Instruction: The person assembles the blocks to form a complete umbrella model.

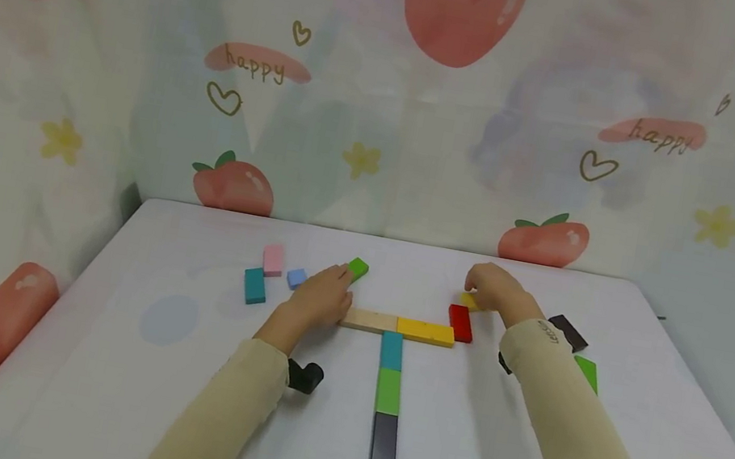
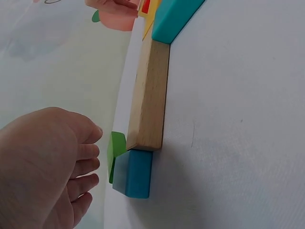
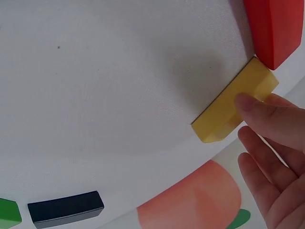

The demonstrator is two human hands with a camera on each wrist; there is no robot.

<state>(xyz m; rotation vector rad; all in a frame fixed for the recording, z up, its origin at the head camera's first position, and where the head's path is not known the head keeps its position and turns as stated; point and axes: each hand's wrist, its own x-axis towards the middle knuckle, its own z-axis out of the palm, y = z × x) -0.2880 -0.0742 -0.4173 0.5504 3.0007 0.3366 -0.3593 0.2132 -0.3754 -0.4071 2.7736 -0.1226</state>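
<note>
White table [image 1: 82, 384], backed by printed cloth [image 1: 348, 4].
Left hand [image 1: 324, 294]: fingers loosely bent, gripping nothing, beside a blue block [image 2: 139, 174] at the wooden block's [image 1: 368, 321] end and a bright green block [image 1: 358, 267].
Right hand [image 1: 497, 289]: thumb and fingers pinching a short yellow block [image 3: 219, 112] at the far end of a red block [image 1: 460, 324].
Long yellow block [image 1: 425, 332]: joins the wooden block end to end.
Column nearer the viewer: teal block [image 1: 392, 351], mid-green block [image 1: 388, 391], black block [image 1: 385, 442].

- Looks like a play corner; building type unclear
- White table [image 1: 87, 393]
- Behind and beside the table: fruit-printed cloth [image 1: 323, 148]
- On the table: coloured blocks [image 1: 389, 392]
</note>
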